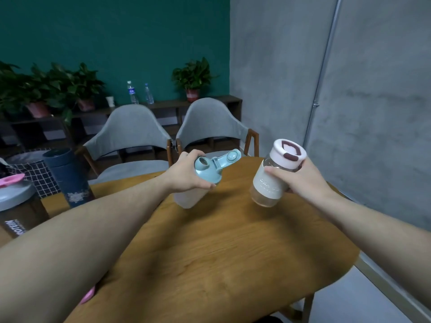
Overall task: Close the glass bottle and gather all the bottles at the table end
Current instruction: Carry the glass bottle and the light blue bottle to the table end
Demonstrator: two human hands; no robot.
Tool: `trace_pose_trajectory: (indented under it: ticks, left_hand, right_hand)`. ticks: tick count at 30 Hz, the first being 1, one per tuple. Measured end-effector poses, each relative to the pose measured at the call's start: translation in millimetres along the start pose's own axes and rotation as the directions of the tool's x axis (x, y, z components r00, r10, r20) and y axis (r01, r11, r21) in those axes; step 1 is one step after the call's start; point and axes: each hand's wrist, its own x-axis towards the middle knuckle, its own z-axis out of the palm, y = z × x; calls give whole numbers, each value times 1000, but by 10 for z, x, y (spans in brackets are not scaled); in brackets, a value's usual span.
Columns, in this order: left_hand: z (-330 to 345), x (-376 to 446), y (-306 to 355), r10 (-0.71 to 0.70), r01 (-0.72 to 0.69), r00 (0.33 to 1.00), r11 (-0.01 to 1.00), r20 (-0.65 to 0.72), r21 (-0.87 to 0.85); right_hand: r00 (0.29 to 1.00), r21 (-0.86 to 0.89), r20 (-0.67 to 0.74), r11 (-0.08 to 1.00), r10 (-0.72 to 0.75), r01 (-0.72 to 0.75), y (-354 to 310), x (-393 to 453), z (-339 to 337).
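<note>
My left hand (186,173) grips a frosted plastic shaker bottle (190,197) just under its light-blue lid (207,166); the lid's flip cap stands open, and the bottle is tilted above the wooden table (210,252). My right hand (303,178) holds a glass bottle (270,183) with a pale sleeve and a pink-white lid (289,151) with a dark red tab. This bottle is also tilted and lifted, toward the table's far right end. The two bottles are apart.
Two grey chairs (130,134) (210,122) stand behind the table's far end. A dark cylindrical container (67,176), a grey-lidded tub (14,197) and a pink item (11,180) sit at the left. A concrete wall runs along the right. A pink object (87,297) peeks out under my left forearm.
</note>
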Motion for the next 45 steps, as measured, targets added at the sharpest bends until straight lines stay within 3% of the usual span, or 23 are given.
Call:
trace_pose_trajectory:
  ticks: [4, 10, 16, 26, 32, 36, 40, 45]
  left_hand:
    - [217, 189, 218, -64, 48, 996, 974, -65, -223]
    - [690, 669, 615, -147, 92, 982, 921, -121, -377]
    - [1264, 1401, 920, -177, 42, 942, 905, -286, -423]
    - [1872, 2346, 973, -348, 153, 880, 853, -324, -500]
    - [2001, 2553, 1051, -501, 264, 798, 789, -334, -554]
    - [2062, 2580, 1119, -553, 310, 769, 762, -321, -569]
    - [2013, 2562, 1093, -543, 323, 791, 762, -282, -562]
    - [1826, 2515, 955, -441, 303, 889, 769, -125, -562]
  right_hand:
    - [1000, -55, -6, 998, -1, 1, 162, 178, -103]
    - [998, -145, -45, 989, 35, -42, 476, 608, -272]
    - [1000, -269, -8, 963, 27, -28, 848, 1329, -474]
    - [996, -298, 87, 955, 21, 6, 1280, 2420, -652]
    - [984, -317, 179, 948, 22, 36, 1472, 2620, -593]
    - [985, -268, 170, 963, 16, 31, 1600, 2678, -558]
    - [980, -243, 190, 970, 59, -11, 1618, 2698, -571]
    - [961, -219, 249, 974, 120, -64, 1549, 2688, -611]
